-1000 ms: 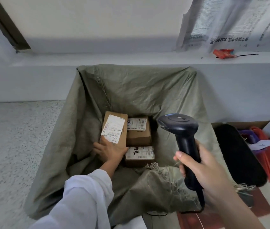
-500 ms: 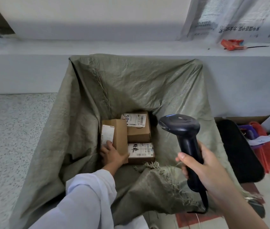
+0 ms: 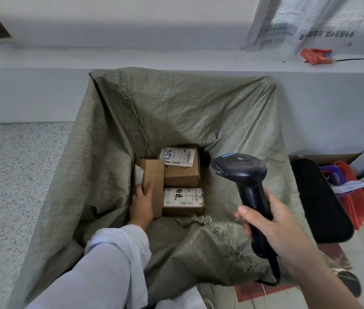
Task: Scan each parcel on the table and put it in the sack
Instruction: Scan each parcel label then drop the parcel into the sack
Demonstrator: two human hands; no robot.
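fingers point(image 3: 147, 191) of left hand point(image 3: 141, 205) are pinching near end of parcel point(image 3: 154, 175) standing on edge in sack point(image 3: 100, 152), beside two flat parcels point(image 3: 182, 175); long axis is running away from sleeve point(image 3: 114, 255); right hand point(image 3: 274, 226), farther off, is gripping scanner point(image 3: 243, 172).

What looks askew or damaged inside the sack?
The parcel held by the left hand stands on edge, label facing the sack wall, while the other two parcels lie flat. The sack's near rim is frayed.

Pale plastered wall point(image 3: 31, 97) with a white ledge point(image 3: 176, 58) spans 12 o'clock, speckled grey terrazzo floor point(image 3: 9, 186) lies at 9, printed newspaper sheets point(image 3: 310, 18) hang at 1 o'clock
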